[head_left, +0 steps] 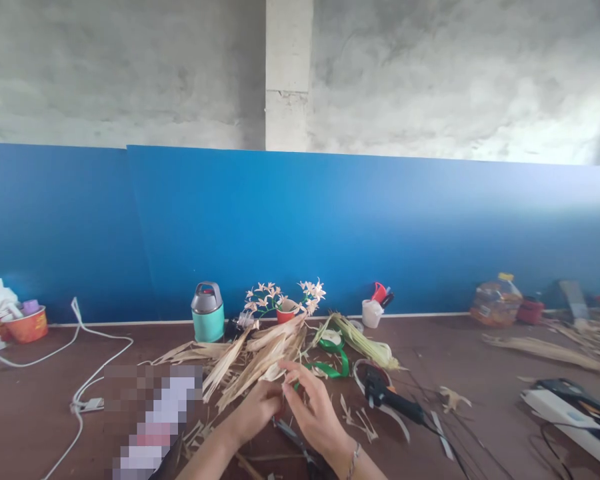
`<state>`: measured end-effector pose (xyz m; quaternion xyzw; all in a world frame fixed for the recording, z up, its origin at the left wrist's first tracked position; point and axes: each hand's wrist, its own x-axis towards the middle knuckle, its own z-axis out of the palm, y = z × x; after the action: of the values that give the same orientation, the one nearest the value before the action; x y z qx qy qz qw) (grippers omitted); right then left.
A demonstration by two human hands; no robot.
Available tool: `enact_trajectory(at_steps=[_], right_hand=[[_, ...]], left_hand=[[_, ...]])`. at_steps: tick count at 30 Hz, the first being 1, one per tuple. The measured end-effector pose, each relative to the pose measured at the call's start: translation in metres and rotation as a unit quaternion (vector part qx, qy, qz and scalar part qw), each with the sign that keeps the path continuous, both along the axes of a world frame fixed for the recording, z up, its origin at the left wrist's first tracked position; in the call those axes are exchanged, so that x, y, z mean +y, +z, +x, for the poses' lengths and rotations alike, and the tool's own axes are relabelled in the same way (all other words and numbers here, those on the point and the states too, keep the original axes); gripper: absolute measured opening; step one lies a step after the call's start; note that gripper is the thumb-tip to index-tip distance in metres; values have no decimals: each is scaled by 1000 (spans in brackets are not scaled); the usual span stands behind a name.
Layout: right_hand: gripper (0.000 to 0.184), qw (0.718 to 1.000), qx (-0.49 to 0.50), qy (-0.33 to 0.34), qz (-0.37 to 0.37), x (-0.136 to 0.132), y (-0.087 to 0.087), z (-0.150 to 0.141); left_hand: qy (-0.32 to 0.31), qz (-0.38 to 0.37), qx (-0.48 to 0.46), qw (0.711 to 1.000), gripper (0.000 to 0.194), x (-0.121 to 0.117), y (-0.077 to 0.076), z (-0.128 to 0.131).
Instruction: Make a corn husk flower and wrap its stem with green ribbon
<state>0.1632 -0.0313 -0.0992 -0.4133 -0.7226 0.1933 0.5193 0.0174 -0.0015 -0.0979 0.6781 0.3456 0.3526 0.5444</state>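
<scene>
Above the near part of the table, my left hand [254, 415] and my right hand [314, 408] meet at the fingertips. Both have their fingers closed in a pinch around something small that I cannot make out; a bit of green shows by the right fingers. Just beyond them lies a pile of dry corn husks [267, 353]. Dark-handled scissors [291, 433] rest on the table, partly hidden below my hands. Green tape [333, 369] lies in loops to the right of the husks, near a black glue gun [393, 402].
Pale husk flowers [313, 295] on green stems stand by a red cup [286, 312]. A teal flask [208, 317] is left of them, a white cup [372, 315] with tools right. A white cable [83, 383] crosses the left side. Husk scraps [364, 423] are scattered about.
</scene>
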Motion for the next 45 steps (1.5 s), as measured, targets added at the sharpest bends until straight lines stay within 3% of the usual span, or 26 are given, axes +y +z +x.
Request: enact_trajectory(at_steps=[3,8,12,14,18,20,23,26,28,31,34,38,41,43,45], right_hand=[[18,997,-72,16,21,-3,1,2],[16,979,-186,29,78,-8,8,5],[18,981,-188,0,45,-3,1,2],[15,986,-159,-36,12,4,-5,1],[18,988,18,-75,-134,16,-11,0],[24,957,149,-37,-244,18,-9,0],[30,886,290,72,-354,16,-4,2],[32,837,331,153,-409,14,-1,5],[32,822,332,184,-423,14,-1,7],[33,841,313,181,-402,17,-4,9],[27,897,255,93,-348,20,-5,7],[10,983,76,-27,-168,16,-4,3],[15,996,-8,-56,-66,11,-3,2],[13,994,8,-68,-84,10,-3,0],[10,982,77,-59,-161,11,-5,-1]], left_hand=[[-33,32,0,999,19,-3,0,-1],[-2,55,25,998,25,2,-14,-1],[-28,125,97,987,25,7,-20,1],[31,194,169,966,23,7,-19,2],[209,352,242,880,21,4,-18,4],[234,407,213,857,19,2,-20,3],[223,465,159,842,25,0,-23,-1],[168,483,140,848,37,-2,-23,-4],[133,460,135,868,38,-3,-23,-4],[131,412,116,894,31,-2,-23,-1],[190,384,102,898,22,1,-25,3],[248,361,103,893,14,5,-27,5],[243,350,99,899,11,3,-26,7],[234,338,93,907,11,2,-25,8],[225,321,86,916,8,2,-23,10]])
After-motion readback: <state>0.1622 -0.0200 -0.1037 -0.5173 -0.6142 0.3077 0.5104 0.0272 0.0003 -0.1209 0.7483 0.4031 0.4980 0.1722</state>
